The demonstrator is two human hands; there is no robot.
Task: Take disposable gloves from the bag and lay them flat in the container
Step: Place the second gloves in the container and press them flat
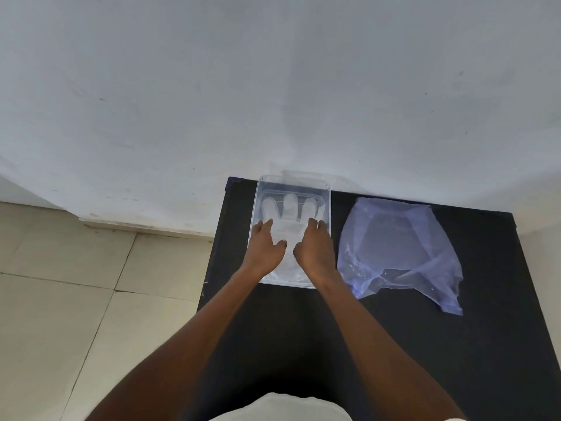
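Observation:
A clear plastic container [327, 189] stands at the far left of the black table [394, 344]. Inside it lies a translucent white disposable glove [290, 209], spread flat with its fingers pointing away from me. My left hand [265, 247] and my right hand [314, 246] rest palm down on the glove's palm area, fingers spread, pressing it against the container floor. Neither hand grips anything. To the right of the container lies a thin bluish see-through plastic bag [397, 250], crumpled and flat on the table.
The table stands against a white wall [273, 86]. Beige floor tiles [60, 299] lie to the left of the table's left edge. A light garment on my body shows at the bottom edge of the view.

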